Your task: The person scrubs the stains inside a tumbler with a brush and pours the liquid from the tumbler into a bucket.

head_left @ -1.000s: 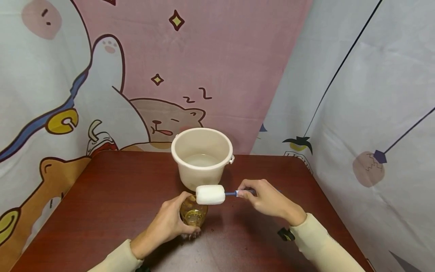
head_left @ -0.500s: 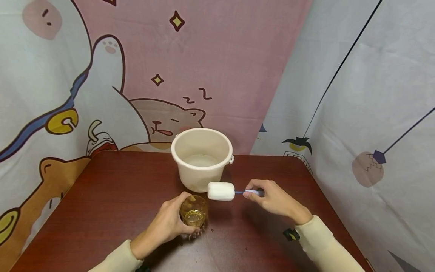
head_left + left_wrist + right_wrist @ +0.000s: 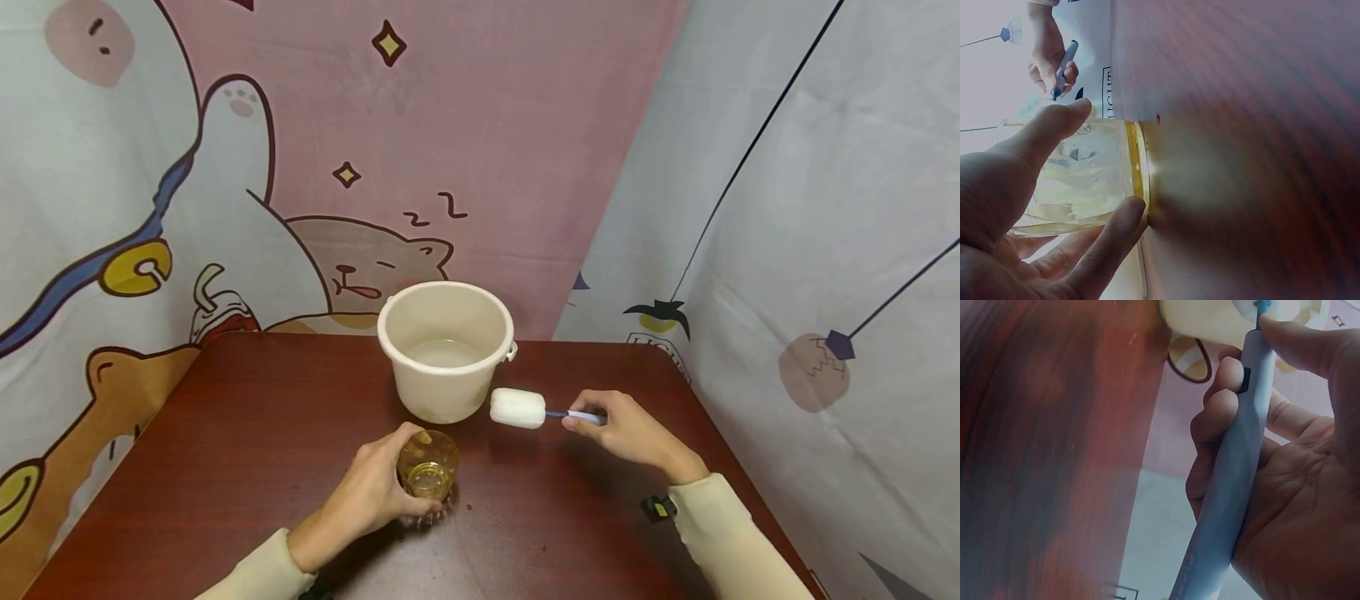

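Note:
An amber see-through drinking glass (image 3: 438, 457) is at the front middle of the table, and my left hand (image 3: 366, 485) grips it, thumb and fingers on opposite sides. Up close in the left wrist view, the base of the glass (image 3: 1104, 165) is at the tabletop. My right hand (image 3: 633, 432) holds a sponge cup brush, its white sponge head (image 3: 517, 408) pointing left, above the table and in front of the bucket. Fingers and thumb wrap the brush's grey-blue handle (image 3: 1238, 450) in the right wrist view. The sponge is apart from the glass.
Behind the hands stands a cream bucket (image 3: 442, 393) with some liquid at its bottom. Small drops and wet marks lie on the dark red-brown table (image 3: 285, 417) around the glass. A printed cloth (image 3: 525, 167) hangs behind the table and along its right side.
The right hand has carried the sponge brush rightward and slightly away, from above the rim of the glass to the bucket's front right. The left hand and glass have stayed put.

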The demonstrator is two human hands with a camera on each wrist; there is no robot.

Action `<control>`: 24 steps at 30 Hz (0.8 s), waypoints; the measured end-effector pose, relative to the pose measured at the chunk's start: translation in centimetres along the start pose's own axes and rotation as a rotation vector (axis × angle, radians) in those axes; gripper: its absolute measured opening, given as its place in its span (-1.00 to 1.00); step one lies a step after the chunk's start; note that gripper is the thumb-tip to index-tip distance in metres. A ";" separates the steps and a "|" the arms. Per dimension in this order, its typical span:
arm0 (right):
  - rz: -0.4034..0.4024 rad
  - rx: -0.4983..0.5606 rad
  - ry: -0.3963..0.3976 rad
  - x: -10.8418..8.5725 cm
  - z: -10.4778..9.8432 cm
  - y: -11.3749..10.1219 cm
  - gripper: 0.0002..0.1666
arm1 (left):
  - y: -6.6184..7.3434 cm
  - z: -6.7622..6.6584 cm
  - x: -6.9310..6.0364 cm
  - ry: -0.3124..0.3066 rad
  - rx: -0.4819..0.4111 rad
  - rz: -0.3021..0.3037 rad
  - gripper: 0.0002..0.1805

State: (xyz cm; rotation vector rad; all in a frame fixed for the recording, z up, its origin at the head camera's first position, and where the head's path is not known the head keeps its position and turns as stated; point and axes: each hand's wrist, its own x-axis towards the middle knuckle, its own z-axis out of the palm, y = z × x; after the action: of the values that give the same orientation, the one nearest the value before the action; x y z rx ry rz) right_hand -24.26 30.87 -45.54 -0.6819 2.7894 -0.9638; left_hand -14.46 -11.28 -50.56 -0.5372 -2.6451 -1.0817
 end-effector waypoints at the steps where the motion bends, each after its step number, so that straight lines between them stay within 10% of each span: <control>1: 0.008 -0.004 0.002 0.0 -0.1 0.2 -0.86 | 0.0 0.0 0.0 0.001 0.000 0.001 -0.03; 24: 0.046 -0.096 0.002 0.5 1.1 2.8 -0.88 | 0.1 0.0 0.0 -0.021 0.001 -0.047 -0.02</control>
State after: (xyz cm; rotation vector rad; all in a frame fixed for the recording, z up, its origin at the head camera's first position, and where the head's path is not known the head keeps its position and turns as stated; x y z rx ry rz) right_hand -25.51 31.96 -48.10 -0.6257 2.8550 -0.8282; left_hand -14.46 -11.23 -50.48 -0.4910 -2.6891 -1.0941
